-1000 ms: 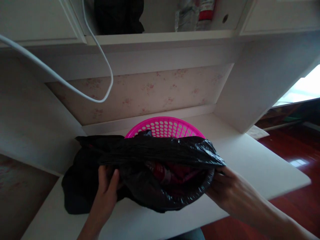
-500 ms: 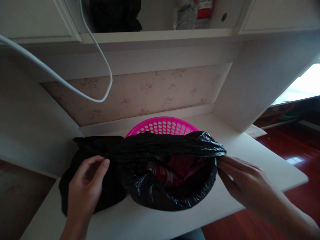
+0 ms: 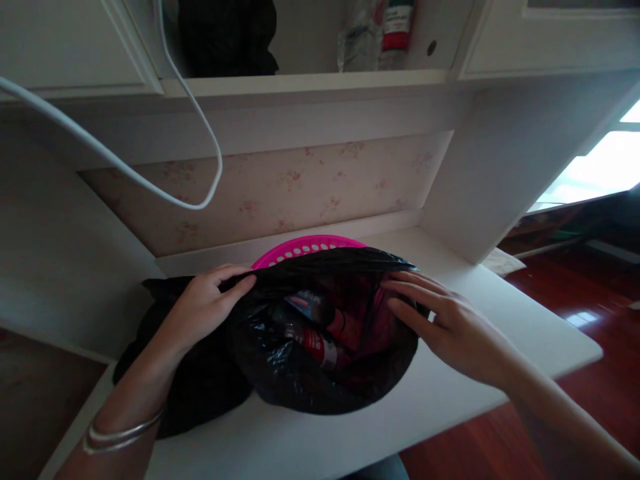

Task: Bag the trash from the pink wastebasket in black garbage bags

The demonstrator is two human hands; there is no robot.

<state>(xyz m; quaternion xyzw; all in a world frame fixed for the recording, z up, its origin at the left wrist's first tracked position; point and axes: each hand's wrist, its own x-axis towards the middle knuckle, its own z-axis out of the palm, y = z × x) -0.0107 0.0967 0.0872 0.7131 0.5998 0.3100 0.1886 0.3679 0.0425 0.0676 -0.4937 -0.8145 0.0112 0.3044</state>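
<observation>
My left hand [image 3: 210,303] now pinches the black bag [image 3: 320,373] rim, my right hand [image 3: 440,320] rests flat, fingers spread, on its far-right edge, pink basket [image 3: 305,248] nearly covered.

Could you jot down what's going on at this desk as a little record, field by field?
Setting: white desk under a shelf, floral back panel
Main item: black plastic bag lining a pink basket, mouth open
Inside bag: red-labelled bottle and other reddish packaging, hard to make out
Left hand: grips the bag's rim at its left side; bracelets on the wrist
Right hand: fingers spread on the bag's right rim
Beside bag: dark cloth on the left
Above: white cable hanging in a loop
</observation>
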